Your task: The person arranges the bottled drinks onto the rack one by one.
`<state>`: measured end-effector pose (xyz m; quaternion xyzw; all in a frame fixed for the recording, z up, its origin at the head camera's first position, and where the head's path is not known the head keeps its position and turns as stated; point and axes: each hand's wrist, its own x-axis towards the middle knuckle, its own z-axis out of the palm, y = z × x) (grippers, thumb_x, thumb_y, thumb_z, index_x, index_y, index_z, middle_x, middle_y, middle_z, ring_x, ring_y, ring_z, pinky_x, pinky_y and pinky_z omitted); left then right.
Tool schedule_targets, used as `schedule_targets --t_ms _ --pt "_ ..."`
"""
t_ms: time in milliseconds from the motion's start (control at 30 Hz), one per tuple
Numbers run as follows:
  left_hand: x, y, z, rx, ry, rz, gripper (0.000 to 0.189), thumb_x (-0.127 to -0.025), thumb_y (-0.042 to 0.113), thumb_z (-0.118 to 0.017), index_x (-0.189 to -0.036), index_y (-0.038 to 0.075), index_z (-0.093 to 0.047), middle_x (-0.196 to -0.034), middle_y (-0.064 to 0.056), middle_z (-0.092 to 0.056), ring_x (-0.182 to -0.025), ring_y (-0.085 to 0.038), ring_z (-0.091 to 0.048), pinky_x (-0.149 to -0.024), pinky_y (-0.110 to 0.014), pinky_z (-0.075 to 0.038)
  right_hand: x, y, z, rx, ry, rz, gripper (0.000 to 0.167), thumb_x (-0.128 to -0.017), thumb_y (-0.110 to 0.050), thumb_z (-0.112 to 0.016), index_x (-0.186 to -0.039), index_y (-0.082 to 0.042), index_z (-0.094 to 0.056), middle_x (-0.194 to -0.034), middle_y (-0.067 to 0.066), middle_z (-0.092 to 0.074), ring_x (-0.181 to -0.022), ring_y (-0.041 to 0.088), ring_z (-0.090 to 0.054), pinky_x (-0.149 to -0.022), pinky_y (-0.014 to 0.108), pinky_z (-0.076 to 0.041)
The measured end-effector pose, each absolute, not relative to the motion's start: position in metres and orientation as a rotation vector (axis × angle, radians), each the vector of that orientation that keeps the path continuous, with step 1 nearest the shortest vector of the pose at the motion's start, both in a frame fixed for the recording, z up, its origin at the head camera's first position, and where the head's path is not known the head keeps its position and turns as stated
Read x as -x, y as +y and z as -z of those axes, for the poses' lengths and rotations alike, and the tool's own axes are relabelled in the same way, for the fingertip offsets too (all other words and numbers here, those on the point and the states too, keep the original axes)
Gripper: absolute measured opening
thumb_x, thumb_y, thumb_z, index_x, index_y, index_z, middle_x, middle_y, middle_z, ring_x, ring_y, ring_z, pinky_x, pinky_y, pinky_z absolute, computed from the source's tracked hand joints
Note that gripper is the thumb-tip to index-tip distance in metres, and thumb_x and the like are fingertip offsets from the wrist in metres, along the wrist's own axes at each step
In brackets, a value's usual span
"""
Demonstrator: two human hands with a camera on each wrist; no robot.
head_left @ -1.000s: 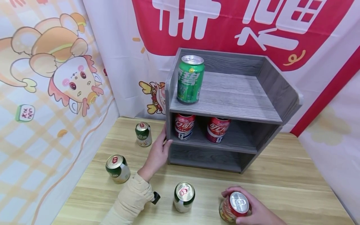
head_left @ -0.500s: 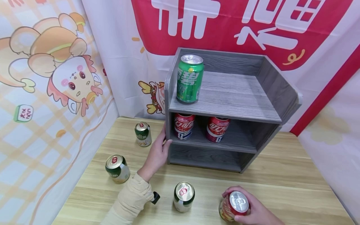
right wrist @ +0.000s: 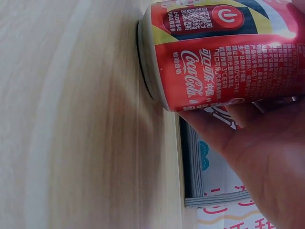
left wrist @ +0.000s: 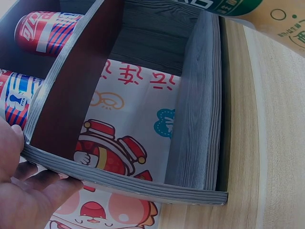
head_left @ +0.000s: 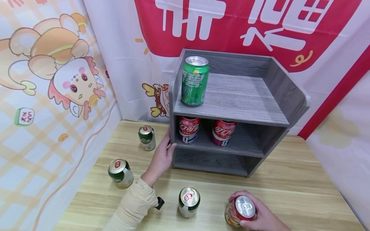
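Observation:
My left hand (head_left: 159, 160) holds the left side panel of a grey wooden shelf (head_left: 240, 96), thumb at its front edge and fingers along the outside. At the lower right, my right hand (head_left: 263, 213) grips a red Coca-Cola can (right wrist: 228, 62), which stands upright at the tabletop. A green soda can (head_left: 195, 83) is on the shelf's top level, at the left. Two red cola cans, one at the left (head_left: 189, 130) and another near the middle (head_left: 224, 133), occupy the level below. Between my forearms stands a green-and-white can (head_left: 189, 203).
Left of the shelf, two more green-and-white cans stand on the wooden table (head_left: 303, 192), one nearer me (head_left: 120, 173) and one farther back (head_left: 147, 138). Printed cloth (head_left: 115, 64) hangs behind and on both sides. The shelf's bottom level (head_left: 211, 162) sits low over the table.

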<state>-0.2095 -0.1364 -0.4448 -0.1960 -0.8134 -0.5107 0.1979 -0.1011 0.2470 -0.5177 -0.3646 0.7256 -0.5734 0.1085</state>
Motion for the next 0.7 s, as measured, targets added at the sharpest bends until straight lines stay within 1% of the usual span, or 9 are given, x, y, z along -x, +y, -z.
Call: schedule_targets --t_ms 267,400,533,700 --pt "0.2094 -0.1362 0.4442 0.542 -2.286 1.426 0.064 -0.106 0.006 -0.049 -0.163 0.006 -0.019 -0.165 -0.016 -0.026 -0.146 -0.033 -0.037 -0.115 -0.045 -0.040 0.1026 0.2462 0.5199 1.170 2.122 1.713 0.068 -0.079 0.012 -0.075 -0.140 0.006 -0.046 -0.131 0.023 -0.059 -0.122 0.020 -0.058 -0.105 0.020 -0.047" --pt "0.2091 -0.1362 0.4441 0.541 -2.287 1.426 0.064 -0.106 0.007 -0.049 -0.163 0.005 -0.019 -0.165 -0.016 -0.026 -0.145 -0.033 -0.037 -0.115 -0.045 -0.040 0.1024 0.2461 0.5201 1.157 2.106 1.726 0.068 -0.080 0.013 -0.075 -0.140 0.008 -0.045 -0.131 0.023 -0.059 -0.122 0.019 -0.058 -0.105 0.021 -0.048" --pt "0.2091 -0.1364 0.4442 0.539 -2.286 1.427 0.064 -0.106 0.007 -0.048 -0.163 0.005 -0.019 -0.165 -0.015 -0.026 -0.146 -0.032 -0.037 -0.115 -0.044 -0.040 0.1023 0.2459 0.5188 1.142 2.114 1.723 0.067 -0.080 0.013 -0.074 -0.140 0.006 -0.045 -0.131 0.023 -0.059 -0.121 0.020 -0.059 -0.104 0.022 -0.049" --pt "0.2086 -0.1364 0.4438 0.538 -2.287 1.433 0.064 -0.106 0.006 -0.048 -0.163 0.006 -0.019 -0.165 -0.015 -0.025 -0.146 -0.032 -0.037 -0.115 -0.044 -0.040 0.1010 0.2464 0.5140 1.050 2.152 1.718 0.063 -0.083 0.011 -0.074 -0.140 0.005 -0.046 -0.131 0.017 -0.060 -0.119 0.018 -0.060 -0.103 0.022 -0.050"
